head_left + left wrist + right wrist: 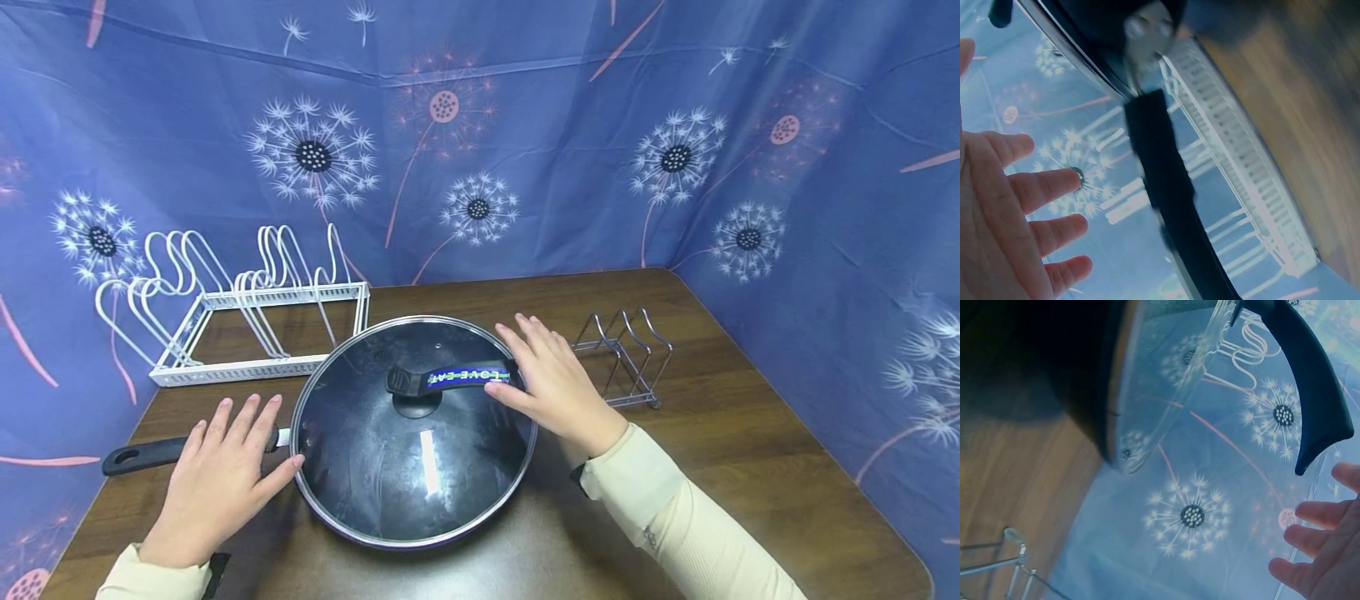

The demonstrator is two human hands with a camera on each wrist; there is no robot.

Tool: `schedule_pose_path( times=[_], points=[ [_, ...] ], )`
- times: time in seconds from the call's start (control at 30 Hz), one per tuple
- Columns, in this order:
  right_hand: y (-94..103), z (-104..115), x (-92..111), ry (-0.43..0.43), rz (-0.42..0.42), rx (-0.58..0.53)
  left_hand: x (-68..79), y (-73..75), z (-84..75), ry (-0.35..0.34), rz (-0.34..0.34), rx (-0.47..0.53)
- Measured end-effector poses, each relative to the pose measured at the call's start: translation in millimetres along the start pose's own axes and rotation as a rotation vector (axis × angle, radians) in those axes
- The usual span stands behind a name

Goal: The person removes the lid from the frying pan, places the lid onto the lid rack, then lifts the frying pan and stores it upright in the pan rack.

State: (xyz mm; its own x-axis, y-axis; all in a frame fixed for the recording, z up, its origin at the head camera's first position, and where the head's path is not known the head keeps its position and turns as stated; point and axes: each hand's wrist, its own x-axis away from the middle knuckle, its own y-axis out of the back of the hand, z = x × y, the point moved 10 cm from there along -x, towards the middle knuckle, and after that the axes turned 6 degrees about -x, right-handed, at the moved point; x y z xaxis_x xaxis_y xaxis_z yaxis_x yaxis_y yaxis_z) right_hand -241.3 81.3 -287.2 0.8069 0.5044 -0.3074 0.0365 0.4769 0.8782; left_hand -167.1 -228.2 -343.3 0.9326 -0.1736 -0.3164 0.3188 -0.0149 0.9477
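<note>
L hand [217,479] spread wide, just above pan handle [142,457], apart from it. R hand [558,383] spread too, just off free end of lid grip [453,379]. Pan [1082,369] w/ lid [360,492] on, btwn both hands on tabletop [750,500]. White rack [240,368] beyond L hand; wire rack [636,400] just right of R hand.
</note>
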Motion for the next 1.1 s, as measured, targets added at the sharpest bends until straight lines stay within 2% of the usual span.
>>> schedule_pose_path(
  times=[0.13,0.23,0.4,0.6,0.77,1.1],
  points=[
    [-2.4,6.1,-10.4,0.027,0.041,0.045,2.9,-5.0,12.8,-0.006,0.016,-0.024],
    [-4.5,8.8,-16.7,0.032,0.074,0.067,3.8,-6.9,19.8,-0.014,-0.001,-0.040],
    [-11.7,14.2,-23.6,0.042,0.132,0.073,8.6,-10.9,28.9,-0.007,-0.017,-0.056],
    [-23.1,22.4,-31.1,0.073,0.185,0.062,13.9,-17.1,38.6,0.001,0.002,-0.071],
    [-27.4,26.0,-33.0,0.104,0.176,0.082,15.8,-23.0,44.8,0.008,0.019,-0.079],
    [-30.3,25.9,-36.2,0.104,0.158,0.107,16.7,-28.0,48.6,0.018,0.043,-0.055]
  ],
)
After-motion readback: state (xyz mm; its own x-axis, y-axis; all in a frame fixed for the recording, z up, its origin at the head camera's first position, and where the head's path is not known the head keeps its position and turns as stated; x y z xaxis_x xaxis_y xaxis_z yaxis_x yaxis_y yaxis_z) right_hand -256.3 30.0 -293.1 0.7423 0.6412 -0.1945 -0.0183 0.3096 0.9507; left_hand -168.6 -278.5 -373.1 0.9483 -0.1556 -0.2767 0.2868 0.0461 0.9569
